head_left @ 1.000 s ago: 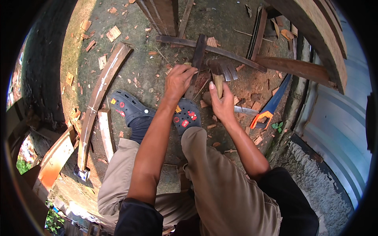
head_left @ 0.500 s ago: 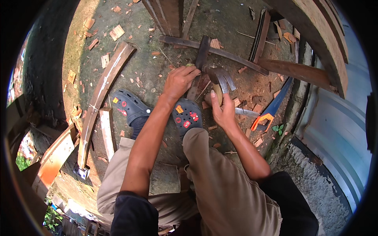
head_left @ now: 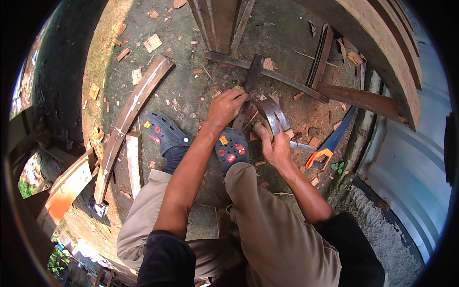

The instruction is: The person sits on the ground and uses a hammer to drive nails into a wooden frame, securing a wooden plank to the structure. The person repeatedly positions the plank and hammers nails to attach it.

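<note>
My right hand (head_left: pixel 278 147) is wrapped round the wooden handle of a claw hammer (head_left: pixel 271 112). The hammer's head is at a dark narrow wood strip (head_left: pixel 255 74), close beside the fingertips of my left hand (head_left: pixel 226 107); whether it touches the strip I cannot tell. The left fingers are pinched together against the strip's left side. A small yellow-green bit shows at their tips, too little of it to name. The strip crosses a longer wood batten (head_left: pixel 287 81) lying on the ground. Partly behind my right hand lies a grey metal blade (head_left: pixel 302 147).
A handsaw (head_left: pixel 336 136) with a blue blade and orange handle lies at the right, near a corrugated metal sheet (head_left: pixel 406 167). Long beam (head_left: pixel 125 117) and short wood piece (head_left: pixel 134 160) lie left of my clogs (head_left: pixel 167 136). Wood chips (head_left: pixel 153 43) litter the ground. Timber stands at the top.
The view has shifted slightly, so the scene sits a little lower and to the right. The hammer head has turned somewhat, its claw pointing further down. Both hands keep their grip.
</note>
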The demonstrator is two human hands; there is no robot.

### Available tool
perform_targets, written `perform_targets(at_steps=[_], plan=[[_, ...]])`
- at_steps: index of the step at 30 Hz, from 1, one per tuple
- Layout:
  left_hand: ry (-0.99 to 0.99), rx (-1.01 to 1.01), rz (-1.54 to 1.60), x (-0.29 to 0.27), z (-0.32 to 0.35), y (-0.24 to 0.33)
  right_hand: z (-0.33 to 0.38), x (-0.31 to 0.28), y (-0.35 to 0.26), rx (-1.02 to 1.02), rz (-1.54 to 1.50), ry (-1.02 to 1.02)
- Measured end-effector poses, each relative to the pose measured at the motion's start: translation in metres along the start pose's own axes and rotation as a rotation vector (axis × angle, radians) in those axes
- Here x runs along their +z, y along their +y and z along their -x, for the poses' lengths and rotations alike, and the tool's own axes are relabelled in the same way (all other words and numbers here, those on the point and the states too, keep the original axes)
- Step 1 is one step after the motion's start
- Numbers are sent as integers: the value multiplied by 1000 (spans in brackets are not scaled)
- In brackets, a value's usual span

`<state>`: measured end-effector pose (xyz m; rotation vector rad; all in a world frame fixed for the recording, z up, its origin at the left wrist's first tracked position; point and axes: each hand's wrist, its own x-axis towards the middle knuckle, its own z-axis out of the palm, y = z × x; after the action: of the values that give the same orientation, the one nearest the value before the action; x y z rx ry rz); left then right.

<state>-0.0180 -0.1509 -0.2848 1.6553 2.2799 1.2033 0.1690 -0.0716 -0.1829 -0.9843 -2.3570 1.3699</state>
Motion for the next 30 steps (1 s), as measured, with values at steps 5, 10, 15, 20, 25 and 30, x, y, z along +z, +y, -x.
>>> perform_targets(at_steps=[5, 10, 15, 20, 25, 30], plan=[[12, -24, 26, 0, 5, 2, 14, -1, 9, 109, 80, -136], [2, -12, 8, 2, 8, -1, 10, 0, -15, 5, -2, -41], [-16, -23, -5, -1, 5, 1, 10, 0, -6, 211, 44, -168], [-44, 25, -4, -6, 1, -3, 9, -4, -12, -32, 52, -93], [3, 40, 12, -1, 2, -5, 4, 1, -3, 15, 88, -106], [-3, 7, 48, -4, 0, 0, 4, -5, -17, -154, -2, 10]])
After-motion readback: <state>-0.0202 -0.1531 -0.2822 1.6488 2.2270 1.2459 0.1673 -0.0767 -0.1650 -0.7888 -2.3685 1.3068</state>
